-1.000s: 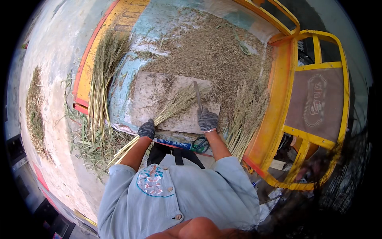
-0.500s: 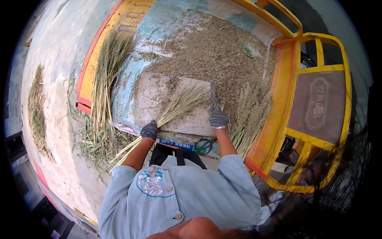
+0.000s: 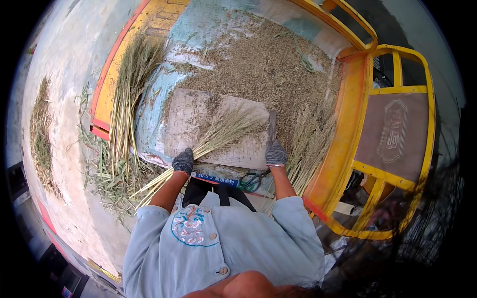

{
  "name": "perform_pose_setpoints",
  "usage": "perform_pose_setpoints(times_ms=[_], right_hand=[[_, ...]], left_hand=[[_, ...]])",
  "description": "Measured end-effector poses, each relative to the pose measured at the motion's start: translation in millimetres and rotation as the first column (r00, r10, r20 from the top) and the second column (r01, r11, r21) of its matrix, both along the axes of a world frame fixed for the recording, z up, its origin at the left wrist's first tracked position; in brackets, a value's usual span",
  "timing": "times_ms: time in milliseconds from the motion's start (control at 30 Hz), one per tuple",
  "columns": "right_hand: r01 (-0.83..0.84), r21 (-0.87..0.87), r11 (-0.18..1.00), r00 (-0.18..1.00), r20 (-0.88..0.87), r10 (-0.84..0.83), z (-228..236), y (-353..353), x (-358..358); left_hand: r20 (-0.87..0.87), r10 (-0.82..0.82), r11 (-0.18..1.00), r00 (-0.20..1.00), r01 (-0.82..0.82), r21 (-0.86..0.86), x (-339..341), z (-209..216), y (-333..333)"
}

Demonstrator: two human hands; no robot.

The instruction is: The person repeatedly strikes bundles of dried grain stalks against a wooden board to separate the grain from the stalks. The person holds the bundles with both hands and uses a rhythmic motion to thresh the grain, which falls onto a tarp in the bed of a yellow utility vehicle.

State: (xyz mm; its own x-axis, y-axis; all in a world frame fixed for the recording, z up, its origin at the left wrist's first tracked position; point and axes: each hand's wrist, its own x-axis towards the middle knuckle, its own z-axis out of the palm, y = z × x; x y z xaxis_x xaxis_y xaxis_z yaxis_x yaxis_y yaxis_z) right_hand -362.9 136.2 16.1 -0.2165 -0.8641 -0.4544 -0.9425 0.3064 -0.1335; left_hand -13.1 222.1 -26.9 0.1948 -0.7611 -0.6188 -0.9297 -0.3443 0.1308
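My left hand (image 3: 183, 161), in a grey knitted glove, is closed around a bundle of pale stalks (image 3: 211, 144). The bundle's feathery seed heads fan out to the right over a flat, worn board (image 3: 186, 121); its cut ends run back past my left forearm. At the board's right edge my right hand (image 3: 276, 153), gloved alike, is closed on the near end of a narrow, flat, dark blade-like tool (image 3: 272, 124). The tool points away from me, close to the tips of the seed heads. Its handle is hidden in the glove.
Loose seed (image 3: 263, 59) covers the sheet beyond the board. A stalk pile (image 3: 126, 94) lies on the left, with more stalks (image 3: 313, 139) on the right beside the yellow metal side (image 3: 343, 134). Dark-handled scissors (image 3: 252, 182) lie near my lap. Leafy scraps (image 3: 109, 179) litter the ground.
My right hand and the tool have come slightly nearer and to the right. The seed heads spread a little farther right. My left hand keeps its hold, and the whole view has shifted slightly.
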Motion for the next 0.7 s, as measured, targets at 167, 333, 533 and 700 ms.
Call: perform_pose_setpoints(times_ms=[167, 333, 533, 700], right_hand=[[-0.222, -0.112, 0.969, 0.961, 0.140, 0.237, 17, 46, 40], [-0.389, -0.051, 0.920, 0.906, 0.163, 0.391, -30, 102, 90], [-0.474, -0.392, 0.789, 0.828, 0.107, 0.551, -45, 120, 77], [-0.387, -0.524, 0.759, 0.833, 0.154, 0.532, -11, 110, 64]], left_hand=[[-0.040, -0.001, 0.992, 0.999, 0.006, 0.128, -8, 18, -3], [-0.812, 0.227, 0.952, 0.537, 0.052, 0.300, 11, 2, 11], [-0.466, 0.881, 0.467, -0.078, -0.010, 0.884, 7, -4, 21], [-0.725, 0.687, 0.725, 0.058, -0.126, 0.677, 7, 21, -1]])
